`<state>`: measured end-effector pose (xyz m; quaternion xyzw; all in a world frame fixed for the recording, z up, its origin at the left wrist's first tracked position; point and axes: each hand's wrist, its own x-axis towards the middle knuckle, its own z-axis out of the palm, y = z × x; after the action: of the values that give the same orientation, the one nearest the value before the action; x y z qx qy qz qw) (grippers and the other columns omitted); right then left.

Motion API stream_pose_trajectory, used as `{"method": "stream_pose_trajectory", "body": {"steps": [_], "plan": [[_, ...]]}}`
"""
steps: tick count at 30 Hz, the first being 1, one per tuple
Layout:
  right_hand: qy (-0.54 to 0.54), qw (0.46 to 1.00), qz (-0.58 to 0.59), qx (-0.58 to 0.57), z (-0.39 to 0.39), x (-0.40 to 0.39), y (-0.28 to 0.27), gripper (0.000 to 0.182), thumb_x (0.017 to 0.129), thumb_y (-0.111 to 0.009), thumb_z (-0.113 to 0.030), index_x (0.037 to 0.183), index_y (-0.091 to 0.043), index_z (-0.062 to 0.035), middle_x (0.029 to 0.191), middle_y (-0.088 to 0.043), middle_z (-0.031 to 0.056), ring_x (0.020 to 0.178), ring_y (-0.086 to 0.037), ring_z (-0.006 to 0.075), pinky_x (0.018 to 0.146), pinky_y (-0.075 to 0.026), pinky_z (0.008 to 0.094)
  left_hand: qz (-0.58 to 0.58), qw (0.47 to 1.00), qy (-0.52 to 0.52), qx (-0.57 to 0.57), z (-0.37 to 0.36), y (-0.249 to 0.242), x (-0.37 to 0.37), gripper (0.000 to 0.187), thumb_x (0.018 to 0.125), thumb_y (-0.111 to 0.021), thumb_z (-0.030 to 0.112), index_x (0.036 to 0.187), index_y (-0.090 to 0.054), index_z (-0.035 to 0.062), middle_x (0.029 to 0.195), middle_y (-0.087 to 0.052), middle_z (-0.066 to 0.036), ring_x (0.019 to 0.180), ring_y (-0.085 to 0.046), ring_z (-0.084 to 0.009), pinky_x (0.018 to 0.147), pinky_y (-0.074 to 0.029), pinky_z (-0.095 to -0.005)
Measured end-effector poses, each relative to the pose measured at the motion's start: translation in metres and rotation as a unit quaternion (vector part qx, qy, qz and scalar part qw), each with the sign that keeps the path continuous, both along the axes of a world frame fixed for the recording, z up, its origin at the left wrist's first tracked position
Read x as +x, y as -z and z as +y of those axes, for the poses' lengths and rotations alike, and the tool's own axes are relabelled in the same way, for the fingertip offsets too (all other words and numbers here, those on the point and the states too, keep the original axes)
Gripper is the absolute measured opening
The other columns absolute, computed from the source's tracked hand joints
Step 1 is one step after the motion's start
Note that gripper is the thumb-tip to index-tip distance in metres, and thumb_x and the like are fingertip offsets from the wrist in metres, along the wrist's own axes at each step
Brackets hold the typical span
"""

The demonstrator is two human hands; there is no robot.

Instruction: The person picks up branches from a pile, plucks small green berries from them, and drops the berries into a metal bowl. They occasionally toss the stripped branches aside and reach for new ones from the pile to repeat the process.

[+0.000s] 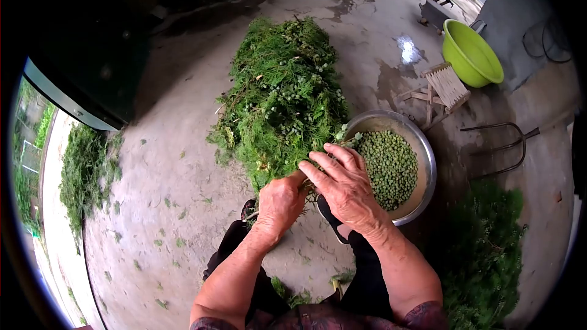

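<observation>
Cuttings (88,171) lie near the floor's (165,171) left edge. Mid-floor, beyond the hands, sits the pile (278,85). The left hand (281,205) is clenched round a sprig (350,141). Its long axis slants from that fist away and rightward, beneath the right hand (344,184), to a tip by the bowl's (430,168) far-left rim. The right hand, nearer the bowl, has its fingers stretched over the sprig; whether they pinch it, I cannot tell. Berries (390,168) cover the bowl's bottom.
</observation>
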<state>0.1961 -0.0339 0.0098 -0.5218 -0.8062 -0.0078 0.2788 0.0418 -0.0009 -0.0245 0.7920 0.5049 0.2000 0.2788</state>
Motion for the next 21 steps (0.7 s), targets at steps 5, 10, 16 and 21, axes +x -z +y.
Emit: {"method": "stream_pose_trajectory", "body": {"steps": [5,10,16,21], "plan": [[0.018,0.997,0.030,0.062,-0.002,0.014,0.017,0.028,0.071,-0.059,-0.004,0.099,-0.061,-0.0068,0.096,-0.053,0.0073,0.096,-0.050,0.0253,0.099,-0.033,0.0491,0.042,0.999,-0.004,0.033,-0.004,0.005,0.014,0.012,0.081,-0.057,0.019,0.086,-0.058,0.0081,0.067,-0.061,-0.018,0.064,-0.061,-0.0358,0.059,-0.048,-0.0452],[0.057,0.992,0.101,0.056,-0.010,0.007,0.017,0.026,0.070,-0.061,0.000,0.095,-0.061,-0.0063,0.086,-0.053,0.0075,0.083,-0.055,0.0248,0.089,-0.042,0.0419,0.037,0.995,-0.074,0.047,-0.003,0.007,0.021,0.006,0.078,-0.053,0.010,0.083,-0.052,0.0065,0.065,-0.060,-0.018,0.063,-0.060,-0.0365,0.058,-0.048,-0.0457],[-0.004,0.910,0.354,-0.216,-0.011,0.014,0.019,0.032,0.074,-0.062,-0.004,0.104,-0.054,-0.0017,0.093,-0.050,0.0119,0.086,-0.055,0.0257,0.073,-0.046,0.0324,0.083,0.987,-0.038,0.129,0.005,0.006,0.016,0.008,0.074,-0.052,0.006,0.081,-0.047,0.0067,0.068,-0.060,-0.015,0.061,-0.060,-0.0344,0.056,-0.047,-0.0443],[0.002,0.804,0.471,-0.363,-0.011,0.013,0.019,0.021,0.085,-0.060,-0.018,0.094,-0.054,-0.0003,0.080,-0.051,0.0053,0.053,-0.053,0.0110,0.048,-0.043,0.0235,0.117,0.979,0.017,0.169,0.007,0.002,0.009,0.005,0.074,-0.051,0.006,0.077,-0.047,0.0067,0.068,-0.059,-0.011,0.063,-0.061,-0.0308,0.055,-0.048,-0.0407]]}}
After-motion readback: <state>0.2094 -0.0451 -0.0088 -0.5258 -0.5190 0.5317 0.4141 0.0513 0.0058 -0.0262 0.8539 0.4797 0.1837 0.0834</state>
